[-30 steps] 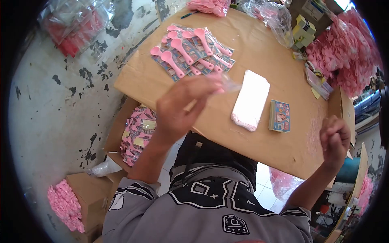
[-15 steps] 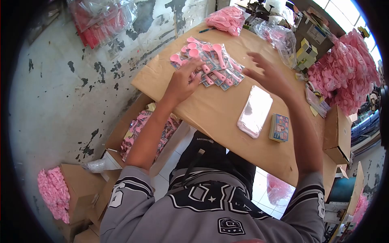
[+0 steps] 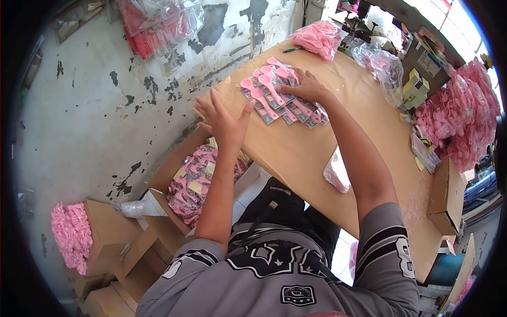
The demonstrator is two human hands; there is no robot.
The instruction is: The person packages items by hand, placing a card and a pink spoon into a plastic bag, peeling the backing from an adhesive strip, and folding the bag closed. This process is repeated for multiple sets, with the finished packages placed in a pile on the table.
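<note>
Pink spoons with printed cards in clear bags form a pile [image 3: 268, 95] on the brown-covered table [image 3: 296, 164]. My left hand [image 3: 224, 121] is at the table's left edge, fingers spread, apart from the pile and holding nothing. At the pile's upper right, my right hand [image 3: 309, 87] reaches over it with the fingers apart, the fingertips at the spoons. A stack of clear plastic bags [image 3: 336, 173] lies on the table, partly hidden by my right forearm.
Below the table's left side is a carton of packed spoons [image 3: 193, 182]. A bag of pink spoons [image 3: 318, 39] lies at the far edge. More pink bags [image 3: 454, 111], small yellow boxes [image 3: 415, 90] and an open carton [image 3: 446, 195] stand at the right.
My left hand has moved off the pile to the left and opened wide. My right hand has come left onto the pile. The card stack is now hidden behind my right arm.
</note>
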